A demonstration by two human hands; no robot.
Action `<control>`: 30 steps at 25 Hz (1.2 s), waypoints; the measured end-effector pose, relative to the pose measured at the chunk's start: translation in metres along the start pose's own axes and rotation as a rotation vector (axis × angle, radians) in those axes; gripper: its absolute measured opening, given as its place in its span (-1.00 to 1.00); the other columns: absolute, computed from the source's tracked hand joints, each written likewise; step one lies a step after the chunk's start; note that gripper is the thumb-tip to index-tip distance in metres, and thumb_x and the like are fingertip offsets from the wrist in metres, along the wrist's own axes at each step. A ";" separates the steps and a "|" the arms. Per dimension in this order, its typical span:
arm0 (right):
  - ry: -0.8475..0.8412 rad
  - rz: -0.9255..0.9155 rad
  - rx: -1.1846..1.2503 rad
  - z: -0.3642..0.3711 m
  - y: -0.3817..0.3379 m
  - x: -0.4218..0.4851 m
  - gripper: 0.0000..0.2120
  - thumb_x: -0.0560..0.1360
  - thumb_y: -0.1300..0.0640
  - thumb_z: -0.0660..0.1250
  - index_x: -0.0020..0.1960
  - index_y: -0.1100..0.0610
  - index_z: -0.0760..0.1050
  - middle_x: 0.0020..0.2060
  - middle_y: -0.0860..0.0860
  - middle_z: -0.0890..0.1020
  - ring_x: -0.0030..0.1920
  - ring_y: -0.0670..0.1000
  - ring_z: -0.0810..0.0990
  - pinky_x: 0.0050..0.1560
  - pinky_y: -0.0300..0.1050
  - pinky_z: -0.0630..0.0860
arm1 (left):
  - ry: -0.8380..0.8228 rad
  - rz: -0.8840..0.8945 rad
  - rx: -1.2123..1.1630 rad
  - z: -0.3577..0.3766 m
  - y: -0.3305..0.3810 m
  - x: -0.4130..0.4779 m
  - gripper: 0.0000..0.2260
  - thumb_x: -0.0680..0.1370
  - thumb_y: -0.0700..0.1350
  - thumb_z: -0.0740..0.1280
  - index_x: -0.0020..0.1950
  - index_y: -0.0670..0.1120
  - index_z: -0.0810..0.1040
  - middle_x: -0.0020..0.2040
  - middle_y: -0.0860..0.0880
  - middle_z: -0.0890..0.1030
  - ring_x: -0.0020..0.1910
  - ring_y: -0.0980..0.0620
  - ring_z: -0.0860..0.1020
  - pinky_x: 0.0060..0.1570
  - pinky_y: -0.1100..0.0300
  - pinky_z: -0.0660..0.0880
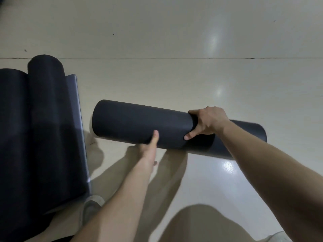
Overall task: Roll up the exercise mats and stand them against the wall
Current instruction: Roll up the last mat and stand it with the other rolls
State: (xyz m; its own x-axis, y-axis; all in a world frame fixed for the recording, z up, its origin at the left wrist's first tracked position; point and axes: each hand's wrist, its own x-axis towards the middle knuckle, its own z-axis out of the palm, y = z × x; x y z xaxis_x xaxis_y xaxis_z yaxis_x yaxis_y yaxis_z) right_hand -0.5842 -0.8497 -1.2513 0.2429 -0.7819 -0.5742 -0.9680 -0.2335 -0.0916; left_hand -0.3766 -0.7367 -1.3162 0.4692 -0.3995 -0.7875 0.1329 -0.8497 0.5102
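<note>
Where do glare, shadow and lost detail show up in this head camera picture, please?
Head view: glare patches bloom on the glossy floor, brightest just below the rolled mat; soft arm shadows spread under the left hand; the rolled mat and the mats at left read nearly black, with little surface detail.

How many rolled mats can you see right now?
3. Held mat in left hand and right hand, centre; left-edge roll and second roll beside it. Grey flap may be another.

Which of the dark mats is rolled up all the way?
The rolled mat in the middle, held by the left hand and right hand. The mats at the left are only partly rolled, their flat parts spread on the floor.
</note>
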 end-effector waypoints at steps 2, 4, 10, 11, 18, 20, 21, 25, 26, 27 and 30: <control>-0.018 0.018 0.112 0.021 -0.020 -0.008 -0.06 0.02 -0.74 0.30 0.22 -0.20 0.52 -0.08 -0.10 0.68 0.06 0.11 0.66 -0.07 -0.03 0.50 | -0.035 0.024 -0.093 0.009 -0.016 -0.004 0.22 0.08 0.63 0.39 0.54 -0.06 0.22 0.40 -0.06 0.50 0.23 -0.16 0.59 0.22 -0.16 0.56; -0.073 0.049 0.296 0.051 -0.045 -0.018 -0.10 0.09 -0.73 0.28 0.22 -0.19 0.55 -0.03 -0.09 0.69 0.10 0.10 0.66 -0.02 -0.01 0.52 | 0.043 0.113 -0.065 -0.008 -0.008 -0.010 0.21 0.06 0.59 0.40 0.56 -0.01 0.22 0.41 -0.05 0.50 0.28 -0.19 0.56 0.28 -0.16 0.52; -0.271 -0.042 0.921 0.128 -0.095 -0.046 -0.11 0.30 -0.56 0.38 0.51 -0.20 0.33 0.35 -0.09 0.60 0.31 0.03 0.60 0.40 0.00 0.46 | -0.134 0.107 -0.036 -0.083 -0.044 -0.020 -0.08 0.21 0.40 0.55 0.51 0.20 0.33 0.37 0.08 0.56 0.25 -0.04 0.59 0.21 -0.12 0.58; -0.283 -0.035 0.999 0.135 -0.098 -0.050 -0.09 0.28 -0.57 0.42 0.52 -0.26 0.28 0.36 -0.10 0.57 0.31 0.01 0.59 0.44 0.01 0.44 | -0.187 0.045 -0.069 -0.087 -0.055 -0.023 -0.19 0.29 0.35 0.55 0.47 0.24 0.34 0.35 0.12 0.56 0.23 -0.02 0.60 0.15 -0.13 0.61; -0.267 -0.002 1.319 0.149 -0.117 -0.056 0.08 0.14 -0.44 0.63 0.53 -0.11 0.33 0.32 -0.15 0.60 0.28 -0.08 0.62 0.41 0.04 0.50 | -0.120 0.048 -0.008 -0.093 -0.055 -0.026 -0.49 0.47 0.28 0.44 0.31 0.06 0.48 0.29 -0.01 0.59 0.17 -0.14 0.60 0.07 -0.12 0.63; -0.295 0.024 1.346 0.144 -0.120 -0.058 0.04 0.20 -0.38 0.63 0.54 -0.06 0.31 0.32 -0.11 0.60 0.27 -0.03 0.62 0.41 0.05 0.50 | -0.126 0.016 0.015 -0.093 -0.057 -0.025 -0.38 0.40 0.35 0.41 0.34 0.05 0.44 0.31 -0.03 0.57 0.23 -0.19 0.58 0.13 -0.19 0.59; -0.312 0.040 1.366 0.142 -0.122 -0.060 -0.02 0.27 -0.33 0.62 0.54 -0.02 0.30 0.32 -0.08 0.59 0.26 -0.01 0.62 0.39 0.04 0.51 | -0.138 0.003 0.020 -0.094 -0.057 -0.025 -0.37 0.43 0.36 0.38 0.37 0.05 0.42 0.32 -0.02 0.55 0.25 -0.21 0.56 0.13 -0.17 0.58; -0.409 0.092 1.419 0.134 -0.130 -0.065 -0.33 0.51 -0.12 0.50 0.49 0.02 0.28 0.23 -0.06 0.59 0.14 -0.07 0.62 0.01 -0.22 0.54 | -0.188 -0.012 0.002 -0.105 -0.057 -0.019 -0.53 0.63 0.20 0.27 0.45 0.01 0.34 0.33 -0.02 0.49 0.32 -0.22 0.51 0.10 -0.13 0.53; -0.427 0.086 1.421 0.133 -0.130 -0.065 -0.40 0.56 -0.08 0.47 0.48 -0.01 0.28 0.23 -0.08 0.58 0.12 -0.11 0.61 -0.06 -0.28 0.53 | -0.180 0.004 -0.004 -0.106 -0.058 -0.017 -0.55 0.64 0.17 0.27 0.46 0.01 0.34 0.34 -0.01 0.49 0.32 -0.21 0.51 0.16 -0.15 0.53; -0.436 0.079 1.421 0.133 -0.131 -0.066 -0.39 0.55 -0.07 0.47 0.49 -0.02 0.27 0.27 -0.07 0.57 0.13 -0.13 0.61 -0.07 -0.30 0.52 | -0.155 0.029 0.005 -0.108 -0.059 -0.016 -0.57 0.64 0.14 0.28 0.46 0.01 0.36 0.35 0.01 0.50 0.32 -0.19 0.51 0.24 -0.17 0.52; -0.424 0.076 1.385 0.135 -0.136 -0.064 -0.04 0.26 -0.29 0.64 0.48 0.08 0.32 0.30 -0.02 0.60 0.14 -0.07 0.64 -0.05 -0.26 0.54 | -0.134 0.063 -0.033 -0.112 -0.064 -0.009 -0.50 0.57 0.15 0.35 0.49 0.10 0.37 0.41 0.03 0.51 0.32 -0.13 0.52 0.32 -0.19 0.48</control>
State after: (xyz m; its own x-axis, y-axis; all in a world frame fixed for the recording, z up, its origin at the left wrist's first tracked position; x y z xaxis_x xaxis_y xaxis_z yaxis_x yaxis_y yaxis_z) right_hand -0.4768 -0.6900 -1.3121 0.3906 -0.4823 -0.7841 -0.3195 0.7278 -0.6069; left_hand -0.2911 -0.6404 -1.3028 0.3575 -0.4955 -0.7917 0.1371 -0.8107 0.5693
